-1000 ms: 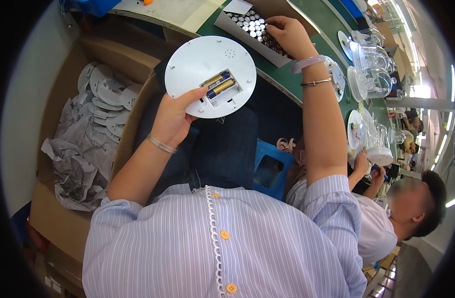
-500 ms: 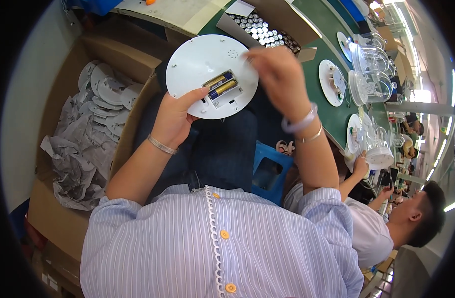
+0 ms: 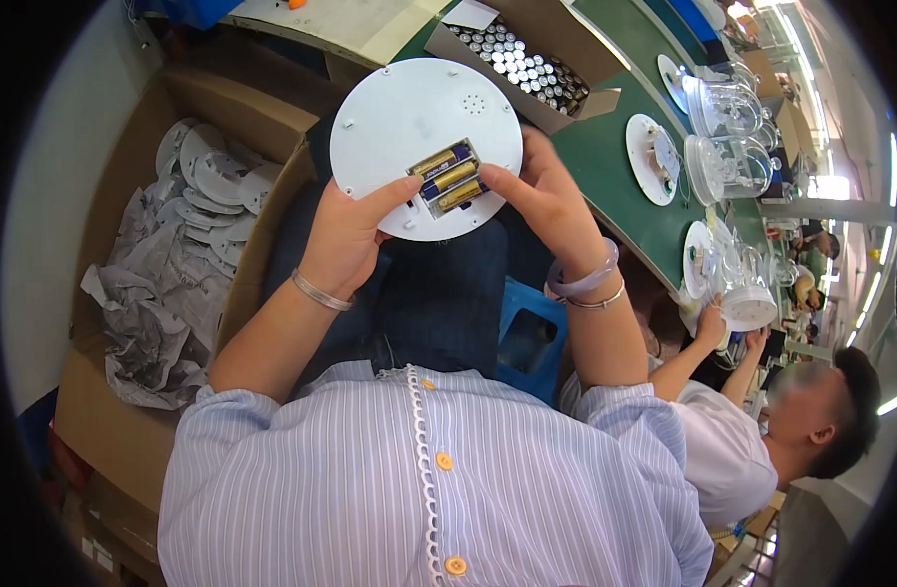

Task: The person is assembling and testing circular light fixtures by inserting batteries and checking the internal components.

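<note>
I hold a round white plastic base over my lap, its underside up. An open slot in it holds three gold and blue batteries side by side. My left hand grips the disc's lower left edge, thumb reaching toward the slot. My right hand holds the lower right edge, its thumb pressing on the batteries.
A cardboard tray of several batteries lies on the green table. White discs and clear domes stand to the right. A large carton on my left holds discs in grey wrapping. A co-worker sits at my right.
My right hand came back from the battery tray to the disc and set a third battery in the slot. The disc now sits slightly lower and closer to me.
</note>
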Tool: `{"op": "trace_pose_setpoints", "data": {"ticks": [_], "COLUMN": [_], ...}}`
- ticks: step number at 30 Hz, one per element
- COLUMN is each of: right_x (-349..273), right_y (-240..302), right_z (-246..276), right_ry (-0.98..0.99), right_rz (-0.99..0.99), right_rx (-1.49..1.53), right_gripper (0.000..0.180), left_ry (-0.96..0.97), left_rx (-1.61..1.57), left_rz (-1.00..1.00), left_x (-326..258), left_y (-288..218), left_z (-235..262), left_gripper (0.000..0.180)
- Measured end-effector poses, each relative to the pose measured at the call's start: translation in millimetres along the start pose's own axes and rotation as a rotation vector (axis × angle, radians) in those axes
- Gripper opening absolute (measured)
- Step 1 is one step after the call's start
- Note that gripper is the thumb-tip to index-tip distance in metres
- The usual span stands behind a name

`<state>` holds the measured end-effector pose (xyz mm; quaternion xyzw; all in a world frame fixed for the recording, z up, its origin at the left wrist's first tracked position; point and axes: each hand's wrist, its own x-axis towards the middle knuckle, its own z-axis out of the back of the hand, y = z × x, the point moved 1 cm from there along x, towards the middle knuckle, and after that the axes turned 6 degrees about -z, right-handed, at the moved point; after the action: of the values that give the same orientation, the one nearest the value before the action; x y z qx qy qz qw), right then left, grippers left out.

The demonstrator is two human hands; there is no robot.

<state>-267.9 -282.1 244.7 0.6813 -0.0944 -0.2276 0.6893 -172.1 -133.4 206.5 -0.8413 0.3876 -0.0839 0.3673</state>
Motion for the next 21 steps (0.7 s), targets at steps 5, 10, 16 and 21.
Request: {"op": "trace_pose_setpoints", "data": {"ticks": [5, 10, 16, 21], "right_x": [-5.6, -4.0, -3.0, -12.0], "right_y": [-1.0, -5.5, -4.3, -19.2], "right_z": [-7.0, -9.7, -13.0, -24.1], "right_ry": [0.003, -0.042, -0.001, 0.403], "right_rz": [-0.209, -0.195, -0.067, 0.148], "right_rx": [0.085, 0.042, 0.136, 0.268], "right_gripper": [0.052, 0.048, 0.061, 0.082], "left_ry": [0.011, 0.000, 0.022, 0.131], "left_rx": [0.006, 0.040, -0.018, -0.074], "left_rz": [-0.020, -0.079, -0.036, 0.013], "left_x": [-2.3, -3.5, -1.6, -4.6], "left_y": [1.7, 2.6, -12.4, -35.4], "left_z": [2.2, 1.0, -0.9, -4.3], "left_gripper": [0.043, 0.042, 0.040, 0.040]}}
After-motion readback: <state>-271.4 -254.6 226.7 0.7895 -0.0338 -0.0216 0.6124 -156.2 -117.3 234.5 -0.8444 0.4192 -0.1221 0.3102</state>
